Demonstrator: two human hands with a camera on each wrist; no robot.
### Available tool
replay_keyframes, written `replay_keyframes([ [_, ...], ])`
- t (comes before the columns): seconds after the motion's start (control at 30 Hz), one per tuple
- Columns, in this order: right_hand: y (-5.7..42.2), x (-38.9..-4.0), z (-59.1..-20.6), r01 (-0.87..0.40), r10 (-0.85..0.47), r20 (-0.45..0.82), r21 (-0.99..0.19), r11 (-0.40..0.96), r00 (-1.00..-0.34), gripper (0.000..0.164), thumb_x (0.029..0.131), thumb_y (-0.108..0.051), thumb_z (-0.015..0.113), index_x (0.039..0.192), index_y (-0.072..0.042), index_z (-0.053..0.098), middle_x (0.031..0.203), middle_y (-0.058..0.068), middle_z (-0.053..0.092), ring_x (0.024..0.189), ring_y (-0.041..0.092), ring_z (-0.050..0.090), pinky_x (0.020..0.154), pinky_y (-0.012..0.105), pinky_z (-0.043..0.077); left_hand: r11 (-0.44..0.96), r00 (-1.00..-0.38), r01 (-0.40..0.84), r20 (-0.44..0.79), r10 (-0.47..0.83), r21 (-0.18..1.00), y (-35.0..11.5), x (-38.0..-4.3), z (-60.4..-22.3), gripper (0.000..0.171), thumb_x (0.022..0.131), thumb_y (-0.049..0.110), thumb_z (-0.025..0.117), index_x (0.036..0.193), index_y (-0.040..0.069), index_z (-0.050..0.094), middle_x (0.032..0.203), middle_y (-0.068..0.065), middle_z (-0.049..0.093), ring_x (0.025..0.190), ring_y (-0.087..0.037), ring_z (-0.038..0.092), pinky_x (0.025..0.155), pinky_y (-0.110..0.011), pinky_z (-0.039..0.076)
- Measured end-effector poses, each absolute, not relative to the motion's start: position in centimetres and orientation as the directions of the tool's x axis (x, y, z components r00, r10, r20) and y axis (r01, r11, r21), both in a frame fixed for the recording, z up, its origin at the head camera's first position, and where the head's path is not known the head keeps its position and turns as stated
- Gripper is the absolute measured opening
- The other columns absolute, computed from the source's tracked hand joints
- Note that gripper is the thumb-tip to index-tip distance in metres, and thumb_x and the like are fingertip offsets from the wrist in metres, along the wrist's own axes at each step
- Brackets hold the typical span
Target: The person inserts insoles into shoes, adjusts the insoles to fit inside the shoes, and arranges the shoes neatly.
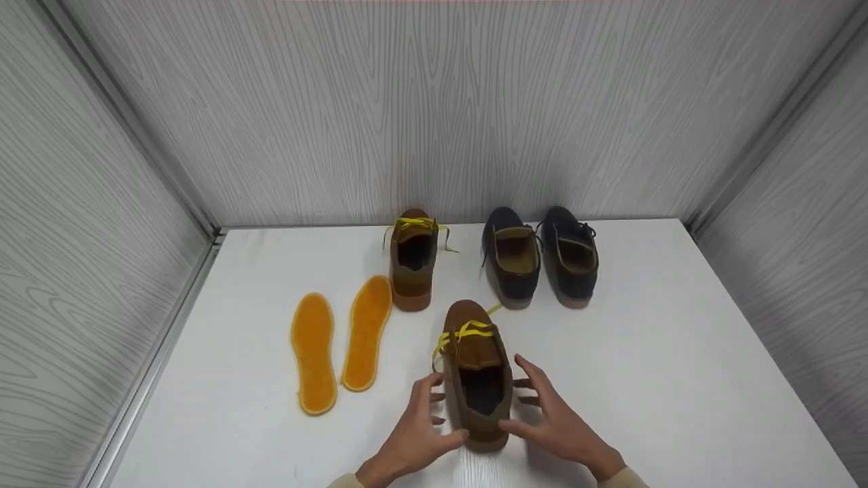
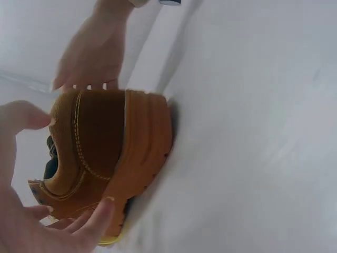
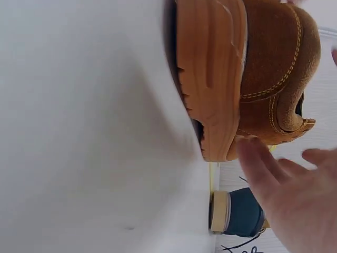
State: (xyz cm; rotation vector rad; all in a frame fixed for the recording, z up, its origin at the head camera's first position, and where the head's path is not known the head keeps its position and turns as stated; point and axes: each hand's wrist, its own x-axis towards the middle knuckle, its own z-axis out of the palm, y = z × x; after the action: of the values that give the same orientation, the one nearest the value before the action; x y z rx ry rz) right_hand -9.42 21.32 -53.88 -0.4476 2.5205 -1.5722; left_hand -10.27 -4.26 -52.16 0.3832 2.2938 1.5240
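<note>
A brown shoe [image 1: 478, 379] with yellow laces stands upright on the white table, heel toward me. My left hand [image 1: 424, 423] is at its left side, thumb by the heel and fingers spread along the side. On the other side, my right hand [image 1: 559, 423] has its thumb near the heel and its fingers spread, a small gap showing between fingertips and shoe. In the left wrist view the shoe's heel [image 2: 105, 132] lies between both hands. The right wrist view has the tan sole [image 3: 210, 79] down on the table, with my right fingers [image 3: 258, 163] beside it.
Two orange insoles, one outer [image 1: 315, 352] and one inner [image 1: 368, 332], lie at left. Another brown shoe [image 1: 412, 288] with yellow laces stands behind. Two dark shoes, one left [image 1: 517, 281] and one right [image 1: 573, 271], stand at back right. A grey wood-grain wall [image 1: 441, 115] rises behind.
</note>
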Motion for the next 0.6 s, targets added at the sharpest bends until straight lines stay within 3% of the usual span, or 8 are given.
replay_keyframes([
  [0.1, 21.1, -8.7, -54.4, -0.147, -0.381, -0.034, -0.889, 0.434, -0.924, 0.108, 0.077, -0.041, 0.078, 0.154, -0.022, 0.005, 0.157, 0.006, 0.012, 0.135, 0.030, 0.032, 0.100, 0.048, 0.037, 0.363, -0.858, -0.074, -0.245, 0.451, 0.929, -4.1, -9.8, -52.6, 0.106, 0.073, 0.038, 0.082, 0.151, 0.014, 0.014, 0.151, -0.013, 0.021, 0.130, -0.033, 0.038, 0.093, -0.041, 0.045],
  [0.2, 20.6, -8.7, -55.2, -0.155, -0.404, -0.044, -0.881, 0.447, -0.913, 0.117, 0.072, -0.044, 0.081, 0.153, -0.028, -0.002, 0.157, 0.005, 0.015, 0.136, 0.029, 0.031, 0.101, 0.046, 0.037, 0.342, -0.855, -0.050, -0.217, 0.471, 0.938, -3.7, -10.1, -53.3, 0.111, 0.071, 0.039, 0.083, 0.153, 0.018, 0.012, 0.153, -0.011, 0.023, 0.132, -0.031, 0.036, 0.095, -0.043, 0.043],
  [0.4, 19.9, -9.0, -55.8, -0.185, -0.412, -0.003, -0.891, 0.415, -0.911, 0.120, 0.071, -0.041, 0.082, 0.152, -0.031, -0.007, 0.156, 0.005, 0.018, 0.135, 0.026, 0.033, 0.099, 0.042, 0.039, 0.309, -0.882, 0.039, -0.113, 0.458, 0.950, -2.9, -10.4, -54.5, 0.111, 0.071, 0.042, 0.082, 0.154, 0.019, 0.012, 0.153, -0.009, 0.026, 0.132, -0.028, 0.038, 0.098, -0.043, 0.041],
  [0.6, 19.6, -9.2, -55.4, -0.188, -0.441, 0.011, -0.913, 0.361, -0.898, 0.120, 0.073, -0.034, 0.082, 0.152, -0.032, -0.009, 0.158, 0.000, 0.010, 0.136, 0.025, 0.031, 0.099, 0.039, 0.040, 0.337, -0.879, 0.009, -0.153, 0.451, 0.942, -2.4, -10.8, -54.4, 0.111, 0.069, 0.045, 0.083, 0.153, 0.025, 0.014, 0.152, -0.001, 0.031, 0.132, -0.021, 0.039, 0.100, -0.041, 0.039],
])
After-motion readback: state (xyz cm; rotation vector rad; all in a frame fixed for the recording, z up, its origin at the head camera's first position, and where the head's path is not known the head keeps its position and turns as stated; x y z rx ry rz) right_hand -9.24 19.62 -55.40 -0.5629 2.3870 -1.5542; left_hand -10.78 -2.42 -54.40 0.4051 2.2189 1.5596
